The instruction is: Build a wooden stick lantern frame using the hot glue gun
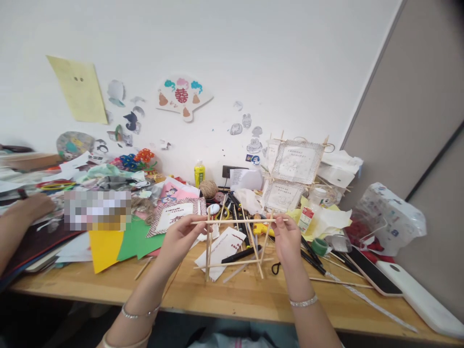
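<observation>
Between my two hands, above the wooden table, is a frame of thin wooden sticks [232, 264] with crossed corners. My left hand [180, 237] pinches the upper left corner, where the top stick meets an upright. The fingers of my right hand [288, 238] are closed on the right end of the top stick. The frame's lower stick crosses both uprights, and the right upright leans. Beneath and behind the frame lie a torn white card [225, 247], a black marker [241, 254] and a yellow glue gun [263, 228], partly hidden by sticks.
At the left, another person's hand [34, 208] holds a dark pen. Green paper [139, 239], twine [208, 189] and a yellow bottle [199, 174] are left of centre. Finished stick frames [297, 162] stand behind. A green tape roll [319, 246] and a phone [375, 270] lie right.
</observation>
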A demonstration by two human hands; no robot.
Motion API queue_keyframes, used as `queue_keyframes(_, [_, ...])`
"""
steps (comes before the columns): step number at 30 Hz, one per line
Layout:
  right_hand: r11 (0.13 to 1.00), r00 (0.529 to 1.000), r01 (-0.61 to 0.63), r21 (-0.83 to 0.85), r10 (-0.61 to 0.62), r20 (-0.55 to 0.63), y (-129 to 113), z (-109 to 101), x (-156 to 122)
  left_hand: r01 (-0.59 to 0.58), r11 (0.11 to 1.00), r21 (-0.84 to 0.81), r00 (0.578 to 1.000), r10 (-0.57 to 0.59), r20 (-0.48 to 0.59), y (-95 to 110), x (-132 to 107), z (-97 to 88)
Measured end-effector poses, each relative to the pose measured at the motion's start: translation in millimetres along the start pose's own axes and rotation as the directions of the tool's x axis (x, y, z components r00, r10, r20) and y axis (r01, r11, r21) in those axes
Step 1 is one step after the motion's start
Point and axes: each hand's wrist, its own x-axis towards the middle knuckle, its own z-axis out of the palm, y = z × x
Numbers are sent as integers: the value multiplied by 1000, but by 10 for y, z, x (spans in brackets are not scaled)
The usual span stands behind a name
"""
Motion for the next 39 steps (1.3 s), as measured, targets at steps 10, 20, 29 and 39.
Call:
queue_keyframes(10, [1000,1000,-5,-4,5,8,27,-34,-3,-28,999,-15,1000,29,8,10,4,5])
queue_keyframes(20, [1000,999,-1,25,0,34,62,-64,19,-41,999,-2,999,41,2,-1,18,2])
queue_keyframes(29, [1000,999,18,-18,-17,43,65,-74,19,-21,999,33,1000,22,-15,59,-1,12])
queue_keyframes(39, [998,998,51,-45,-49,43,83,-64,20,-100,960,260,995,102,6,63,-10,-40])
